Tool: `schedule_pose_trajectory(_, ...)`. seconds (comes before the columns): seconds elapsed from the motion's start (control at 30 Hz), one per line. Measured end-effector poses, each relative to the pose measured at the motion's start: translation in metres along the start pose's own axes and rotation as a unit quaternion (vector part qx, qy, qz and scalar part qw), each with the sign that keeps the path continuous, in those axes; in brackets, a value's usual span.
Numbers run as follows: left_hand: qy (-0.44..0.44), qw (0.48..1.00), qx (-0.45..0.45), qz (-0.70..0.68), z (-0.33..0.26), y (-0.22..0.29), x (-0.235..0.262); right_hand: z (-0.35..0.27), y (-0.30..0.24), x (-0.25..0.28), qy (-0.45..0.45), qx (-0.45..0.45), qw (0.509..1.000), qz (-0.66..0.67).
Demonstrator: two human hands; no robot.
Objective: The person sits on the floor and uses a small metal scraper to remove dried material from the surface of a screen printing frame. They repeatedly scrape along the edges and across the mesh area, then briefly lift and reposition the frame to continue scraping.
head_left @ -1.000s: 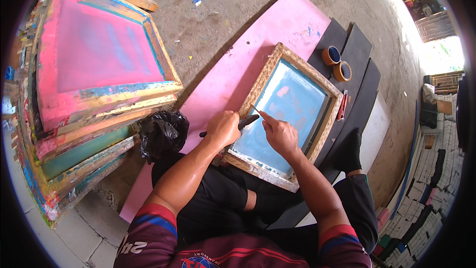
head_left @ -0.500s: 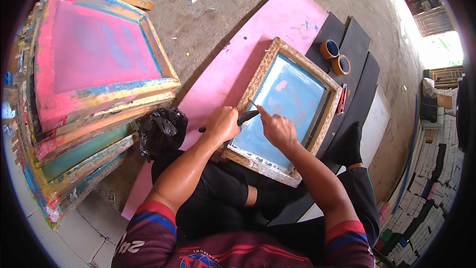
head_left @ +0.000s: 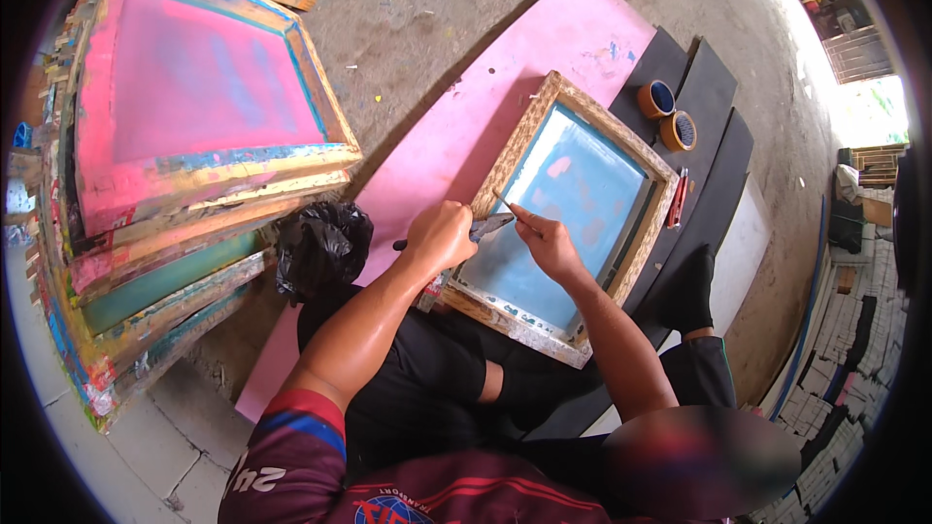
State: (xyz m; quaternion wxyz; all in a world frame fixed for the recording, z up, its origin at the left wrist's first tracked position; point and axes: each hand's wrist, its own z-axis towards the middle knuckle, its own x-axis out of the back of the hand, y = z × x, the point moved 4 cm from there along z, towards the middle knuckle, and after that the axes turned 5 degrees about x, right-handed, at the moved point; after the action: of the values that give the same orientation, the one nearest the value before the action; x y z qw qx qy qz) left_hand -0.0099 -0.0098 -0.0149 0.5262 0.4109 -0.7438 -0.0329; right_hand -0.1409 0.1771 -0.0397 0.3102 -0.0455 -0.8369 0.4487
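A wooden-framed printing screen (head_left: 573,184) with blue mesh lies tilted over my lap and the boards. My left hand (head_left: 442,236) is closed round a dark pointed tool (head_left: 492,224), possibly pliers, at the frame's left side. Its tip points right, over the mesh. My right hand (head_left: 550,245) pinches a thin rod-like tool (head_left: 502,201), whose tip reaches toward the inner left edge of the frame. The fingers hide most of this tool, so its kind is unclear. Below my left hand a red and grey object (head_left: 431,293) shows in part.
Stacked screens with pink mesh (head_left: 204,87) stand at left, beside a black plastic bag (head_left: 323,245). Pink board (head_left: 582,29) and black boards (head_left: 704,87) lie under the frame. Two round orange-brown containers (head_left: 678,131) and a red cutter (head_left: 677,199) rest to its right.
My right hand has drawn slightly right and down, away from the dark tool's tip, and more of the thin tool shows. The left hand keeps its grip. The whole view has shifted a little.
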Motion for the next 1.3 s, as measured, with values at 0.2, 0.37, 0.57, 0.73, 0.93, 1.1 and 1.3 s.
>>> schedule_pose_trajectory(0.2, 0.039, 0.999, -0.020, -0.006, -0.004, 0.003, 0.007, -0.001, -0.002, -0.001, 0.056, 0.110, 0.992, 0.001)
schedule_pose_trajectory(0.37, 0.037, 0.999, -0.040, -0.006, -0.001, -0.007, -0.002, 0.010, -0.003, -0.004, 0.070, 0.156, 0.985, -0.022)
schedule_pose_trajectory(0.57, -0.001, 0.997, -0.044, -0.056, -0.010, -0.022, 0.014, -0.011, -0.030, -0.001, -0.064, -0.158, 0.957, 0.235)
schedule_pose_trajectory(0.73, 0.046, 0.989, -0.027, -0.135, -0.031, -0.028, 0.033, -0.030, -0.044, -0.011, 0.005, -0.113, 0.993, 0.045)
schedule_pose_trajectory(0.93, 0.142, 0.946, 0.044, -0.287, -0.058, -0.021, 0.037, -0.045, -0.069, -0.032, 0.073, -0.075, 0.994, -0.022)
schedule_pose_trajectory(1.1, 0.126, 0.916, 0.102, -0.367, -0.086, -0.027, 0.013, -0.044, -0.067, -0.040, 0.090, -0.011, 0.993, -0.081)
schedule_pose_trajectory(1.3, 0.134, 0.939, 0.125, -0.292, -0.093, -0.039, 0.012, -0.052, -0.062, -0.048, 0.097, 0.050, 0.989, -0.097)
